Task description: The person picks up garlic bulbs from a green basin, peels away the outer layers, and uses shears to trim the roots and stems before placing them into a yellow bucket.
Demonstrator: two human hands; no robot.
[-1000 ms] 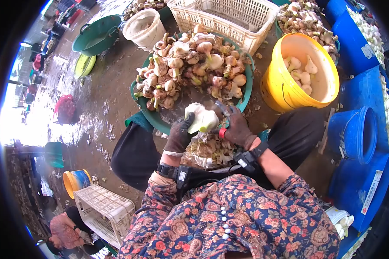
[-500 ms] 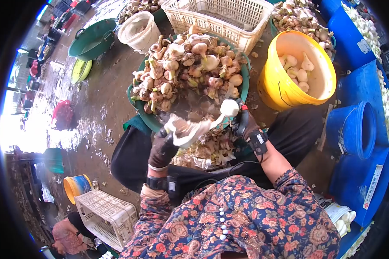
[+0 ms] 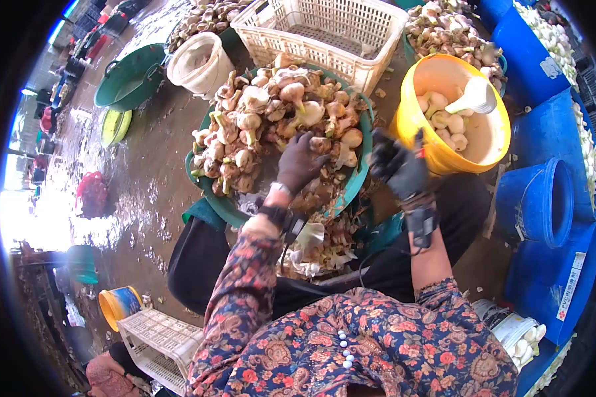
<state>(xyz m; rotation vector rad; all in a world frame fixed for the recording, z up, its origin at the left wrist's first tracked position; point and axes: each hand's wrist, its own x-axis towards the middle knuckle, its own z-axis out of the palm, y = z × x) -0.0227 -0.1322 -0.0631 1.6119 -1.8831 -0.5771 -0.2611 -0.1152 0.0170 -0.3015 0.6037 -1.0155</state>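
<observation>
My left hand (image 3: 300,163), in a dark glove, reaches over the green tub (image 3: 363,173) heaped with unpeeled garlic bulbs (image 3: 248,122). Its fingers are apart beside a bulb (image 3: 320,145), not closed round it. My right hand (image 3: 400,167), in a black glove with a red band on one finger, is raised between the tub and the yellow bucket (image 3: 414,99). Its fingers are spread, slightly blurred. A peeled white garlic bulb (image 3: 473,98) with its stem, blurred, appears above the bucket, apart from my hand. Other peeled bulbs (image 3: 449,122) lie inside the bucket.
A cream plastic crate (image 3: 318,56) and a white bucket (image 3: 200,66) stand behind the tub. Blue buckets (image 3: 535,202) line the right side. Garlic skins (image 3: 324,248) lie between my legs. Another person (image 3: 112,376) is at lower left.
The white bulb has left my right hand and is over the yellow bucket. My left hand has let go of the stripped skin and moved into the tub; loose skin lies below.
</observation>
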